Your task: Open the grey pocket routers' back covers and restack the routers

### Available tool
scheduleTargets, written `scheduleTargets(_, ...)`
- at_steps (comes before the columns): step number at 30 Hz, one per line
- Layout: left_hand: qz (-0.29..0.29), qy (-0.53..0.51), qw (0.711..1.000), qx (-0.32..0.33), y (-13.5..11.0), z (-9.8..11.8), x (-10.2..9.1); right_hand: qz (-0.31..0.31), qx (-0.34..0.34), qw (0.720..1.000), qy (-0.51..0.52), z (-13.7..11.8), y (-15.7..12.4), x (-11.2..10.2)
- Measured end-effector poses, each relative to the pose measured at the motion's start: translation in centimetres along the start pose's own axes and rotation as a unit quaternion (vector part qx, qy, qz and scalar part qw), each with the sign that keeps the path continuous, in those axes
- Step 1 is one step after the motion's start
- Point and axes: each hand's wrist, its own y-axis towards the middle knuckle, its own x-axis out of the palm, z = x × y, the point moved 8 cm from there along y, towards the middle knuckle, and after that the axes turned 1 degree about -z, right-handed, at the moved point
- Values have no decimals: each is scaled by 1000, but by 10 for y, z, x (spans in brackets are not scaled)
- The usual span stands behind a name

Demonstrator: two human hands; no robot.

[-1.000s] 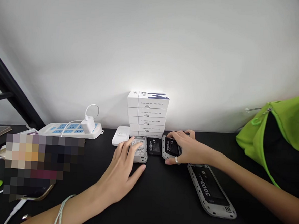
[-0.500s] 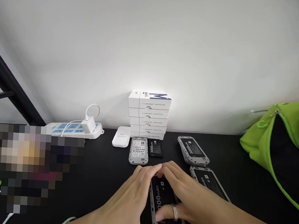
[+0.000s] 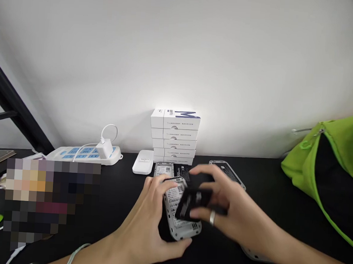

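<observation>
— Hands first: together or apart?
— Close together above the black worktop [image 3: 125, 184], with no visible contact between them. Left hand [image 3: 147, 222] curled round a grey pocket router [image 3: 179, 208], right hand [image 3: 231, 207] pinching a black battery [image 3: 193, 202] just above it.

— Battery touching the router?
— Impossible to tell, with too much blur around the right fingertips [image 3: 191, 214]. An overlap in this view, at the very least.

— Best handling here?
— Probably router low and steady, close to the worktop, grip on the grey rim [image 3: 185, 236] only, well clear of the white label [image 3: 174, 195]. Battery level, held by its edges, without squeezing. Slow, square movements likely safer than quick ones.

— And the router's look?
— Pale grey shell, rounded corners, apparently tilted in the left hand, printed label and small codes facing up.

— Around it?
— Just behind, a second labelled router [image 3: 163, 170] beside a second black battery [image 3: 182, 173], partly hidden. Further right, a third router [image 3: 226, 171] behind the right hand. Beyond those, a stack of white boxes [image 3: 174, 136]. To the left, a white power strip [image 3: 82, 155] with a plugged-in charger [image 3: 105, 149]. Far right, a lime-green bag [image 3: 320, 168].
</observation>
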Motion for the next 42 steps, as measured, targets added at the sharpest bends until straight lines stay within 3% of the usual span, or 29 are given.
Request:
scheduleTargets(2,-5,10,999,-52,1,-9,-1,79,18,995,62,10,16,-23)
scheduleTargets(4,-18,30,993,-109,-1,-21,1,111,44,992,36,25,31,-35)
scheduleTargets(8,-55,72,983,-162,-6,-37,9,77,103,990,-56,53,53,-34)
scheduleTargets(13,-77,89,975,-187,-9,-49,16,12,120,987,-107,70,58,-19)
scheduleTargets(23,-54,61,984,-160,-3,-57,14,-16,42,959,-281,59,58,-13)
scheduleTargets(25,-51,57,985,-156,-3,-58,14,-12,30,953,-302,50,55,-26)
scheduleTargets(29,-41,54,987,-149,-3,-55,11,-26,28,923,-383,38,36,-73)
scheduleTargets(33,-31,49,987,-152,-3,-54,10,-107,157,892,-411,69,12,-112)
scheduleTargets(35,-32,53,987,-149,-3,-53,11,-129,175,885,-412,82,8,-119)
scheduleTargets(37,-35,60,987,-148,-4,-52,11,-122,149,891,-411,85,11,-119)
scheduleTargets(42,-39,65,989,-126,-1,-35,5,-47,101,901,-418,64,19,-114)
